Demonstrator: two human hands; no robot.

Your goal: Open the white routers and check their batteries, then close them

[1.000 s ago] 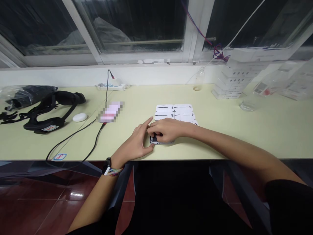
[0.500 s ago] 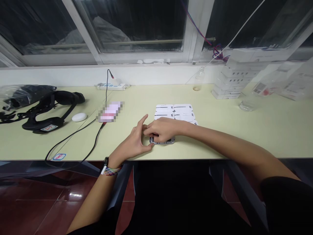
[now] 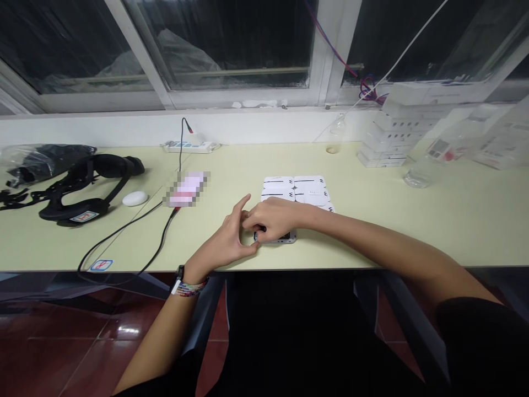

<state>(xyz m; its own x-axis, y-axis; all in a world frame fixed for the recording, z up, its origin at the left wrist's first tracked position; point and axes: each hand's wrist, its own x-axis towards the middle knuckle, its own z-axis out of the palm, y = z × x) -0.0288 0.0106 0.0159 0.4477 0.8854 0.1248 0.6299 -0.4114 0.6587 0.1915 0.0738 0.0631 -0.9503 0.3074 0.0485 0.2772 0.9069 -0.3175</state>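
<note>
A small white-edged device (image 3: 288, 238) with a dark interior lies flat near the table's front edge, largely covered by my hands. My left hand (image 3: 225, 240) frames its left end, thumb at the near corner, one finger raised and the others partly behind my right hand. Curled over the device from above, my right hand (image 3: 275, 219) has its fingers pressed together at the left end. A small dark bit shows between those fingers; what they hold is hidden. Just behind sit several white rounded panels (image 3: 311, 183) with black lines and letter marks, partly under my right forearm.
At left are a black headset (image 3: 74, 207), a white oval object (image 3: 135, 198) and a blurred-out phone (image 3: 187, 189) on a black cable. A power strip (image 3: 192, 146) lies by the wall. White boxes (image 3: 384, 149) are stacked at right beside a clear bottle (image 3: 417, 176).
My right fingers have shifted slightly over the device's left end, and the dark bit between them shows a little differently. My left hand stays in nearly the same place.
</note>
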